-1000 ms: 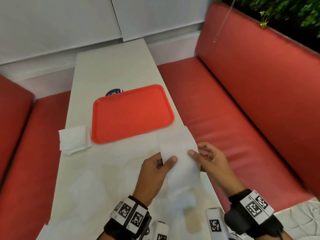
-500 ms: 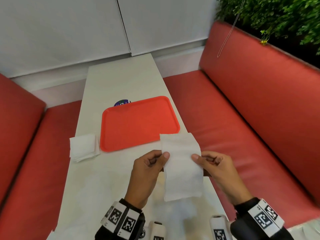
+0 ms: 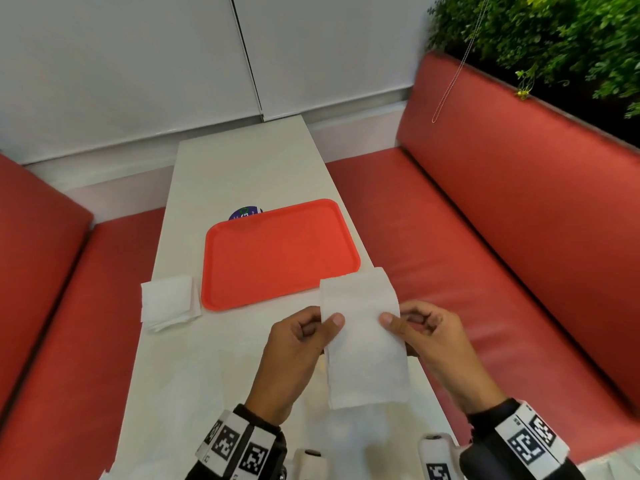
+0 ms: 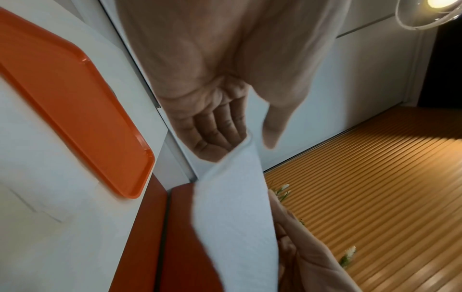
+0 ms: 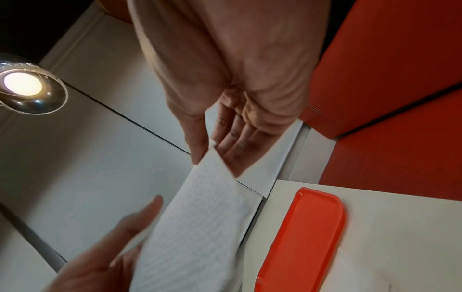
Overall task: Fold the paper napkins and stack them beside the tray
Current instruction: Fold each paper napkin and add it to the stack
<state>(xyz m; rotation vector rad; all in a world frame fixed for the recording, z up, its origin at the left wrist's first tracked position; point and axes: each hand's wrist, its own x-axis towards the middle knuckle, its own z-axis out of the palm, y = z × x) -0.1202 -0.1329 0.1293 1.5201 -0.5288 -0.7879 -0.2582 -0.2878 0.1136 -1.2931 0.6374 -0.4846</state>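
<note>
A white paper napkin point(image 3: 363, 341), folded into a long strip, hangs in the air above the table's near right edge. My left hand point(image 3: 311, 332) pinches its left edge between thumb and fingers, and my right hand point(image 3: 408, 323) pinches the right edge. The wrist views show the same napkin point(image 4: 235, 217) point(image 5: 197, 223) held by thumb and fingers. An empty orange tray point(image 3: 280, 252) lies on the white table point(image 3: 242, 168). A stack of folded napkins point(image 3: 168, 301) lies on the table just left of the tray.
Red bench seats flank the narrow table, with a red backrest point(image 3: 519, 202) at the right and green plants point(image 3: 554, 39) above it. A round dark sticker point(image 3: 244, 213) peeks out behind the tray. A white wall stands at the table's far end.
The napkin has been lifted a little and now hangs flatter and straighter between both hands. The head view has tilted up, so the tray and stack appear lower.
</note>
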